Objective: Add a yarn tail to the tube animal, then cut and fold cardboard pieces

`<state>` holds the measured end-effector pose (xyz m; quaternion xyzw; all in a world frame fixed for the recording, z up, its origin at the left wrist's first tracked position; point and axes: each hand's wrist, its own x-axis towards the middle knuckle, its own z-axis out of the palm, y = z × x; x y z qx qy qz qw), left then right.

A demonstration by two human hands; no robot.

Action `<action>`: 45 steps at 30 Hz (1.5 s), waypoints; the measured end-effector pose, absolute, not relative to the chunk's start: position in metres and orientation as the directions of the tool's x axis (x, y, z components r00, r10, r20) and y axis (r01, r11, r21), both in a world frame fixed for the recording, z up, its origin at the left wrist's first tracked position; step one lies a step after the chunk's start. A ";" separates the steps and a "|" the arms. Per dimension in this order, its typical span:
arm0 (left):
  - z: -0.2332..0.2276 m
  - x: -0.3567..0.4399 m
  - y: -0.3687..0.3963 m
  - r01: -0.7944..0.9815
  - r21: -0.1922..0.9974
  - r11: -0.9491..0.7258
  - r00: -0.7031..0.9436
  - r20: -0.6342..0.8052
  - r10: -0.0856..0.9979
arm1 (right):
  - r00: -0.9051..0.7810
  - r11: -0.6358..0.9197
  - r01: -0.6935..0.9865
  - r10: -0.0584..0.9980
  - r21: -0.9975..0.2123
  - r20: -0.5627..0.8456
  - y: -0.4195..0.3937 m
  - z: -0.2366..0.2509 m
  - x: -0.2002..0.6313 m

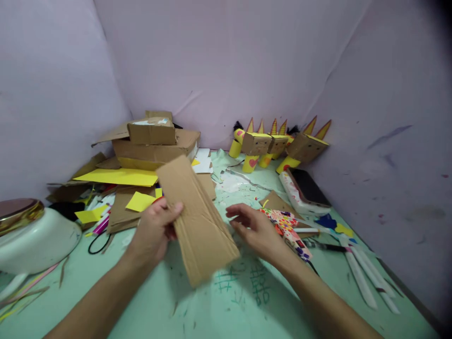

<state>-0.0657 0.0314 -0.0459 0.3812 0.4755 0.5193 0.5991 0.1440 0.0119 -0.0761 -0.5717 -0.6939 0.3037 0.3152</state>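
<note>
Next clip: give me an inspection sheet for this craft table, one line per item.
Surface: green table cover, pen scribbles and scraps on it.
Job's things: cardboard strip, held tilted above the table.
Clutter: cardboard pile, yellow paper, patterned paper, white sticks, white bowl, cardboard animals.
Hands: left hand grips the strip's edge; right hand open, beside the strip, not touching it.
Cables: black loop, possibly a cord.
Surroundings: pale cloth backdrop.
</note>
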 end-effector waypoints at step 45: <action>-0.085 -0.029 -0.051 0.569 0.288 -0.770 0.750 0.201 0.630 | -0.477 0.524 0.631 0.844 -0.572 0.247 -0.078 -0.099 0.155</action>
